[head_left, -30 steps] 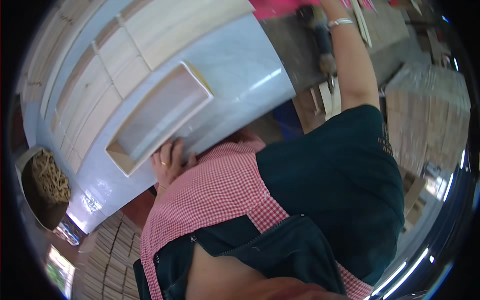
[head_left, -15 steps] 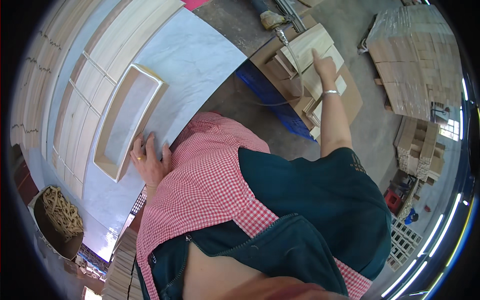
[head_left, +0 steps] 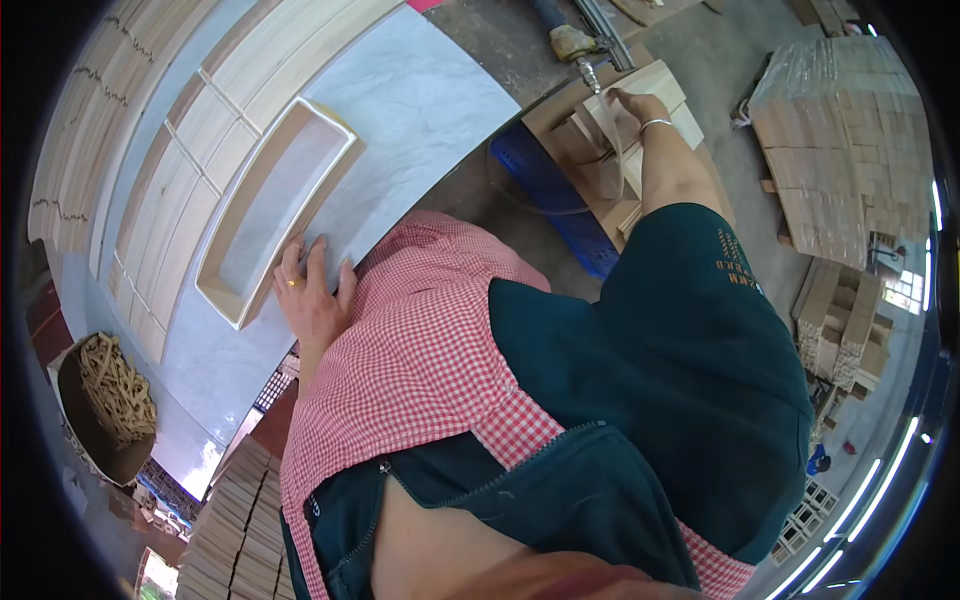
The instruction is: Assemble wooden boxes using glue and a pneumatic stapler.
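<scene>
My left hand [head_left: 312,297] lies flat on the pale worktable [head_left: 420,100], its fingers spread against the near end of an open wooden box frame [head_left: 275,205]. My right hand [head_left: 633,104] reaches out to a stack of thin wooden boards [head_left: 640,95] on a low pile beside the table and closes its fingers on the edge of one thin board. A bracelet sits on that wrist.
Rows of wooden panels [head_left: 170,170] lie along the far side of the table. A pneumatic tool with its hose [head_left: 575,45] rests near the board stack. A wrapped pallet of wood blocks [head_left: 850,140] stands to the right. A bin of wood offcuts [head_left: 105,400] sits at the left.
A second ago my right hand was up at the tool; it then dropped to the board stack and now grips a board there. My left hand stays by the box frame.
</scene>
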Tool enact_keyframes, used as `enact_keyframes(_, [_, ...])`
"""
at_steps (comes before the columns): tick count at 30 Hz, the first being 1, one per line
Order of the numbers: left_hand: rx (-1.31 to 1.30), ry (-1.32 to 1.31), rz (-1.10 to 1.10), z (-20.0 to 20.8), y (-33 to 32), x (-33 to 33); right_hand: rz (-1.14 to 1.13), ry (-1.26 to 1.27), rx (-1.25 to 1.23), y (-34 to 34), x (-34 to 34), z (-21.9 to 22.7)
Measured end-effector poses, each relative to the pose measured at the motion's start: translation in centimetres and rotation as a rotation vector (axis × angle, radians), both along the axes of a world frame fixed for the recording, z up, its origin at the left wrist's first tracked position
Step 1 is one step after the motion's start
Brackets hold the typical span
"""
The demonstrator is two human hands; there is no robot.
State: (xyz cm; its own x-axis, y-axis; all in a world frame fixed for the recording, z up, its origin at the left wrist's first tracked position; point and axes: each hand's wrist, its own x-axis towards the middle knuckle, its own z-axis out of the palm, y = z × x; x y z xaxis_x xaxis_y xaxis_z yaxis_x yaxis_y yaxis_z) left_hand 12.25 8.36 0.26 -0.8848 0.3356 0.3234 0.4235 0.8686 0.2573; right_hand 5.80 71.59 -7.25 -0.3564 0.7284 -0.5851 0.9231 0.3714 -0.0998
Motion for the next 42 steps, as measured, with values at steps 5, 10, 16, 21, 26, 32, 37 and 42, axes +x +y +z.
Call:
enact_keyframes(5, [0.073,0.006,0.003,-0.3,0.0,-0.1,-0.277,0.456,0.233,2.7,2.0,-1.7])
enact_keyframes(10, [0.1,0.036,-0.005,-0.9,-1.6,-0.4,-0.124,0.812,0.27,-0.6,3.7,9.6])
enact_keyframes(16, [0.377,0.153,0.179,0.2,-3.8,2.0,0.656,1.223,0.113,-15.8,-4.0,17.1])
enact_keyframes(21, [0.562,0.086,0.6,1.8,-6.4,5.8,1.63,0.993,-0.25,-36.1,-6.1,20.8])
enact_keyframes(26, [0.643,0.076,0.739,2.9,-8.7,5.3,1.963,0.937,-0.288,-43.7,-8.4,20.0])
enact_keyframes(32, [0.588,0.041,0.724,3.8,-9.1,4.0,2.153,0.923,-0.132,-46.0,-10.4,18.9])
enact_keyframes(37, [0.53,0.047,0.698,3.5,-9.5,3.3,2.172,0.855,-0.123,-46.3,-11.5,17.9])
enact_keyframes(42, [0.371,0.09,0.674,3.4,-9.7,3.1,2.165,0.845,-0.133,-46.3,-11.3,17.2])
